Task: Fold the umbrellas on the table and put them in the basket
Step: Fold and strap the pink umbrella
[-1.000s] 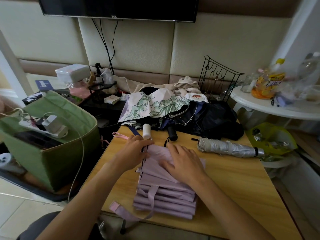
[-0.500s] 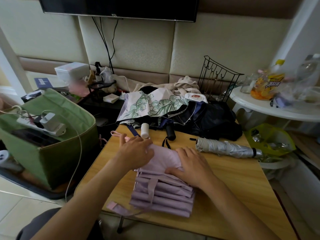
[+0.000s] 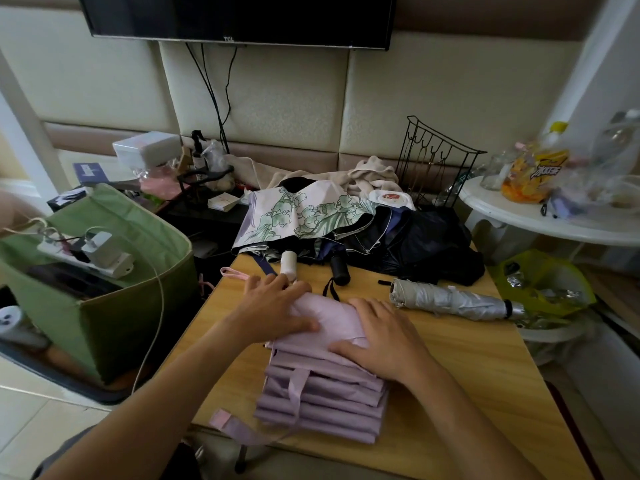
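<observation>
On the table (image 3: 467,358), left hand (image 3: 273,311) and right hand (image 3: 384,336) press flat on one lilac umbrella (image 3: 322,393).

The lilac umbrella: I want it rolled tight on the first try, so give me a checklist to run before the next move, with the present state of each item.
1. Pleats of the lilac umbrella stacked flat: ok.
2. Left hand pressing the canopy's far end: ok, fingers lie straight on the cloth.
3. Right hand holding the folds down: ok, palm flat on them.
4. Closing strap free and reachable: ok, it trails off the table's near edge.
5. Rolling room on the wooden table: ok, the silver umbrella lies apart to the right.
6. Space in the green basket: not ok, a power strip and dark items sit in it.
</observation>
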Action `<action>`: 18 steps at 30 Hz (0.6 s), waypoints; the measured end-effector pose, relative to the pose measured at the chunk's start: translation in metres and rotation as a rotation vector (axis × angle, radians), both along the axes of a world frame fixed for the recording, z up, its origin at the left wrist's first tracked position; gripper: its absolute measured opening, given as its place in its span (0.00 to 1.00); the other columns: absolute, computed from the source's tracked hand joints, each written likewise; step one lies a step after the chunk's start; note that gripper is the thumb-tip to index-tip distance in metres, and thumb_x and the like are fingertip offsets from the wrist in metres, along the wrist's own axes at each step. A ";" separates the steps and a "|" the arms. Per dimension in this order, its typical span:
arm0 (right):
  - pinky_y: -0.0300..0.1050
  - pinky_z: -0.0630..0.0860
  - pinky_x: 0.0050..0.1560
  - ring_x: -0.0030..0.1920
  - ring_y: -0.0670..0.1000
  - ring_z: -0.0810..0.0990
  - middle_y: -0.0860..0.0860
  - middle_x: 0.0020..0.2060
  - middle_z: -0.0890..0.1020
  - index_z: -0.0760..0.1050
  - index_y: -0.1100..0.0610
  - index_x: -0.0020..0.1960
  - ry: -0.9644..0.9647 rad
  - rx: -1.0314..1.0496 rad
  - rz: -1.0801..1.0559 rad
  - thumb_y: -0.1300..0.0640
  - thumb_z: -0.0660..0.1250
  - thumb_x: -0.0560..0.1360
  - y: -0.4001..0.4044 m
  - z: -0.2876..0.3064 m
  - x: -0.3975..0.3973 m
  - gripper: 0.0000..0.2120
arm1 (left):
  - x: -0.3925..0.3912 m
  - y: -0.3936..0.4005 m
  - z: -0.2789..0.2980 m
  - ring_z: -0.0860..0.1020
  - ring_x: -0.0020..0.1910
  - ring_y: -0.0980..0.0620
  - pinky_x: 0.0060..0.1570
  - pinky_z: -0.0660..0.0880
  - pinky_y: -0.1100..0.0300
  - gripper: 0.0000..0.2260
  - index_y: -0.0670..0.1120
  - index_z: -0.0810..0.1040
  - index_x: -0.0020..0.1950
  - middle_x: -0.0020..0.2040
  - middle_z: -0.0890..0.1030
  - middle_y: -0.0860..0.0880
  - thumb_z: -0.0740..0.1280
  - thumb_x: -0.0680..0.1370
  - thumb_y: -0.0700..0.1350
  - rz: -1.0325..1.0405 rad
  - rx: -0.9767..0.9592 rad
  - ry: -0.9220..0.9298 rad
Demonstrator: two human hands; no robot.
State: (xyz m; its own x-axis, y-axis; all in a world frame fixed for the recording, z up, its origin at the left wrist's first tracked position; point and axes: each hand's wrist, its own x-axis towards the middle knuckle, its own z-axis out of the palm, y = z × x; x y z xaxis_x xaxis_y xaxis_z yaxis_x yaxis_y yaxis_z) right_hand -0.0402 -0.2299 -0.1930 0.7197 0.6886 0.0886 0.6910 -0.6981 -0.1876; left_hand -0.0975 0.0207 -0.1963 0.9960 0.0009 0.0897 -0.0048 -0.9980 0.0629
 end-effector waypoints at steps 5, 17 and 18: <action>0.46 0.72 0.58 0.61 0.49 0.73 0.46 0.63 0.74 0.70 0.50 0.67 0.160 -0.019 -0.029 0.25 0.67 0.70 -0.010 0.015 0.007 0.37 | -0.003 0.009 -0.001 0.71 0.63 0.53 0.63 0.61 0.49 0.32 0.58 0.71 0.67 0.61 0.74 0.57 0.61 0.71 0.78 -0.085 -0.095 -0.016; 0.48 0.70 0.55 0.55 0.49 0.67 0.46 0.54 0.69 0.64 0.49 0.54 0.284 -0.166 -0.006 0.32 0.72 0.71 0.000 0.024 0.017 0.28 | 0.004 0.005 0.013 0.70 0.59 0.54 0.57 0.61 0.51 0.33 0.58 0.75 0.62 0.56 0.68 0.58 0.75 0.62 0.72 -0.008 -0.186 0.128; 0.49 0.70 0.56 0.55 0.50 0.67 0.47 0.54 0.69 0.64 0.50 0.55 0.287 -0.173 -0.010 0.33 0.73 0.71 0.002 0.025 0.016 0.28 | 0.004 0.004 0.014 0.70 0.59 0.54 0.57 0.61 0.52 0.33 0.57 0.76 0.62 0.56 0.67 0.58 0.76 0.62 0.72 -0.013 -0.173 0.123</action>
State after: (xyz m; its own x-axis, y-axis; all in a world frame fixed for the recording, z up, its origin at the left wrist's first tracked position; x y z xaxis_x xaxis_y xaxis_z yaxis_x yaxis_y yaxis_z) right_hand -0.0238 -0.2284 -0.1682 0.7052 0.6685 -0.2363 0.6201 -0.7431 -0.2516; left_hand -0.0931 0.0251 -0.1818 0.9994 -0.0073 -0.0329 0.0006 -0.9722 0.2341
